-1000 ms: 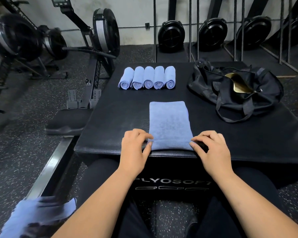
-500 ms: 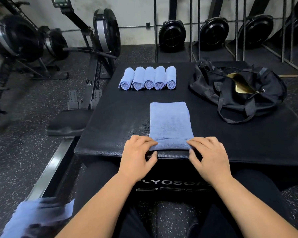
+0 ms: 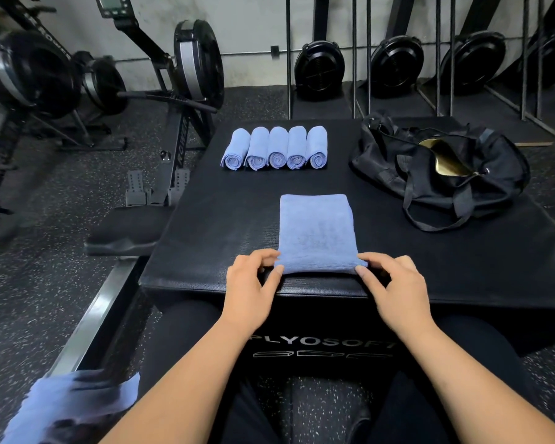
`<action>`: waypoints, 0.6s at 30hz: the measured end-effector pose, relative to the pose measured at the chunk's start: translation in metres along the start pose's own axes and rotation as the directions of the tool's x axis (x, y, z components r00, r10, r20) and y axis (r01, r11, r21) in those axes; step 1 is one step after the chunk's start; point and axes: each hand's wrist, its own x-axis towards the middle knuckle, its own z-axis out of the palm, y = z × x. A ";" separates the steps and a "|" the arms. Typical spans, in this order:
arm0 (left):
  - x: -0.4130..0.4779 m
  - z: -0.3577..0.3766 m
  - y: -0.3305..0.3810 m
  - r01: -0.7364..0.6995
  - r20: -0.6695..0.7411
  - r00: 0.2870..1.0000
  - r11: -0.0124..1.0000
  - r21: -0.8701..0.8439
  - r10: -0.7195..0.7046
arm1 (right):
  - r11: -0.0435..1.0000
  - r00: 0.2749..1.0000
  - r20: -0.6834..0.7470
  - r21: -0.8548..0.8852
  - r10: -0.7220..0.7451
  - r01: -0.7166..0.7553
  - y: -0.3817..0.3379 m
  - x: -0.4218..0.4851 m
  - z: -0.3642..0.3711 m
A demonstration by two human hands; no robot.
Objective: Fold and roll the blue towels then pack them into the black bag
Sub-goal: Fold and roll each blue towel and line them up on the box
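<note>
While my left hand [image 3: 250, 280] and right hand [image 3: 394, 283] sit at the two near corners of the folded towel [image 3: 316, 232], I judge the step in hand to be the start of a roll; each hand pinches its corner between thumb and curled fingers, and the near edge looks lifted and turned over just a little, though I cannot tell how tight that first turn is; the towel lies flat as a narrow strip on the black table [image 3: 205, 235], its near end close to the table's front edge and its far end pointing toward the row of rolled towels [image 3: 276, 149]; five rolls lie there side by side, touching, at the far left of the table, well apart from the strip; the black bag [image 3: 439, 168] slumps at the far right with its mouth open and something gold [image 3: 442, 155] showing inside, and no towel is in it that I can see, so packing looks not yet begun; more loose blue cloth [image 3: 77, 402] shows blurred at the lower left, off the table, so I reckon more folding is to come; the next move calls for both hands to push the turned edge away evenly, keeping the sides square so the roll does not cone.
</note>
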 end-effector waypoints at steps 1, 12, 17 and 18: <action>-0.001 0.000 0.001 0.014 -0.001 1.000 1.000 -0.002 -0.014 | 1.000 1.000 0.002 0.024 0.009 -0.009 -0.001 0.000 -0.001; -0.001 0.001 -0.002 -0.069 -0.010 0.997 0.994 0.082 0.070 | 0.995 0.999 0.004 0.092 0.036 -0.037 -0.011 -0.004 -0.003; 0.003 0.002 -0.001 -0.087 -0.048 0.995 0.996 0.026 0.089 | 0.991 0.993 -0.039 -0.077 -0.116 0.112 0.002 0.000 0.002; 0.004 0.001 0.000 -0.110 -0.055 0.992 0.994 0.016 0.110 | 0.989 0.990 -0.053 -0.076 -0.132 0.128 0.003 0.001 0.003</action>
